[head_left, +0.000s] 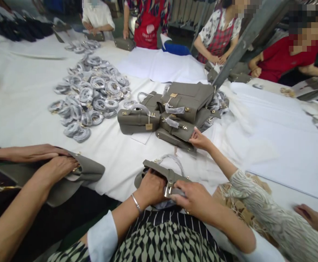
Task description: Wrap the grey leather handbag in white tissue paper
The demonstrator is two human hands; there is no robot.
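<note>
My left hand (pixel 151 188), a bangle on its wrist, is closed on a small grey handbag (pixel 159 171) at the near table edge. My right hand (pixel 194 199) is closed on the same bag's flap beside its gold clasp (pixel 168 189). The bag's handle is wrapped in clear plastic and arches up behind my hands. A pile of matching grey handbags (pixel 186 105) with paper tags lies just beyond, in the middle of the table.
A co-worker's hand (pixel 199 140) in a patterned sleeve touches the pile from the right. On the left, another person's two hands (pixel 52 167) press a grey bag. Several plastic-wrapped straps (pixel 90 94) are heaped far left on the white cloth-covered table (pixel 17 98). More people work at the far side.
</note>
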